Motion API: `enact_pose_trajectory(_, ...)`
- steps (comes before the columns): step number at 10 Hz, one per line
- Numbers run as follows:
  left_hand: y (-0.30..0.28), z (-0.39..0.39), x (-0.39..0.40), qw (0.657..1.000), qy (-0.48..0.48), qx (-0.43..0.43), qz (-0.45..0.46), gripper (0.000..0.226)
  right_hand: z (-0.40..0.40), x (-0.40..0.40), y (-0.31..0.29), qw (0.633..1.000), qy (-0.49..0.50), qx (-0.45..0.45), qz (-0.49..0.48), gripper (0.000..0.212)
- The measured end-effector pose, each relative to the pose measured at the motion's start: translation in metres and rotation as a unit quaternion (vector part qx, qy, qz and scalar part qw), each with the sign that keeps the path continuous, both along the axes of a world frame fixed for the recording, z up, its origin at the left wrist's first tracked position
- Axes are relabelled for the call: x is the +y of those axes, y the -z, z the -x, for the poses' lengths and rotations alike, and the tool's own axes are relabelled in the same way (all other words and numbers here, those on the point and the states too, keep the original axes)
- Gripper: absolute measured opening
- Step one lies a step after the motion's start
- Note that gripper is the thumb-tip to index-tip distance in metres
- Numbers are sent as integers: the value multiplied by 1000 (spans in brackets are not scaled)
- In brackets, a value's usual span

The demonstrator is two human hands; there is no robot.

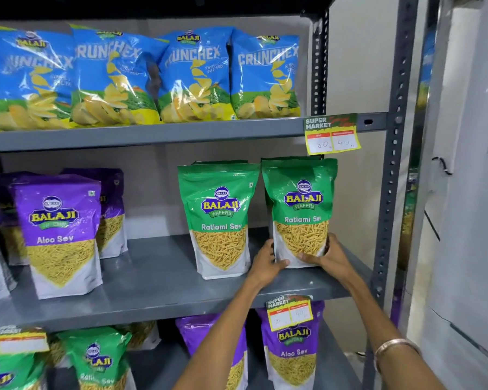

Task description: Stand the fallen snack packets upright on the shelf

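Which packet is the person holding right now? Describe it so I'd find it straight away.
Look at the middle grey shelf, at its right end by the upright post. Two green Ratlami Sev packets stand there side by side. It is the right-hand packet, the only one with the left hand and the right hand clasping its base.

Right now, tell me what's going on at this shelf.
A person is standing a green Ratlami Sev packet upright at the right end of the middle shelf. The left hand and right hand each have a grip on its lower corners. A second Ratlami Sev packet already stands beside it, and purple Aloo Sev packets stand further left.
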State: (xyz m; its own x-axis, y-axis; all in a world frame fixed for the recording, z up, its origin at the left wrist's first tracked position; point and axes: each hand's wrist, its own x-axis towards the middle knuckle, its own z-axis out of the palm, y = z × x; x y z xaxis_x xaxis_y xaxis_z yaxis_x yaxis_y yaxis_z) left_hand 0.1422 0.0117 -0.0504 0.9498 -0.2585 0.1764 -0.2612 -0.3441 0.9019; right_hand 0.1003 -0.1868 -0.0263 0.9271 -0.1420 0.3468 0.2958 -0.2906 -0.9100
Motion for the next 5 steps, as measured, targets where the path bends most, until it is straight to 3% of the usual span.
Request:
enact_pose_trajectory(1, -3, 9, 3, 1000, 0, -4, -9, 77, 3, 2, 3, 1000, 7, 2, 9, 80)
enact_pose_trajectory(4, -6, 23, 4, 1000, -12, -3, -26, 84, 17, 10, -1, 999, 13, 9, 45, 97)
enact_pose_trajectory(5, -6, 43, 9, 990, -79, -97, -64, 82, 28, 22, 4, 992, 97, -59, 57, 99)
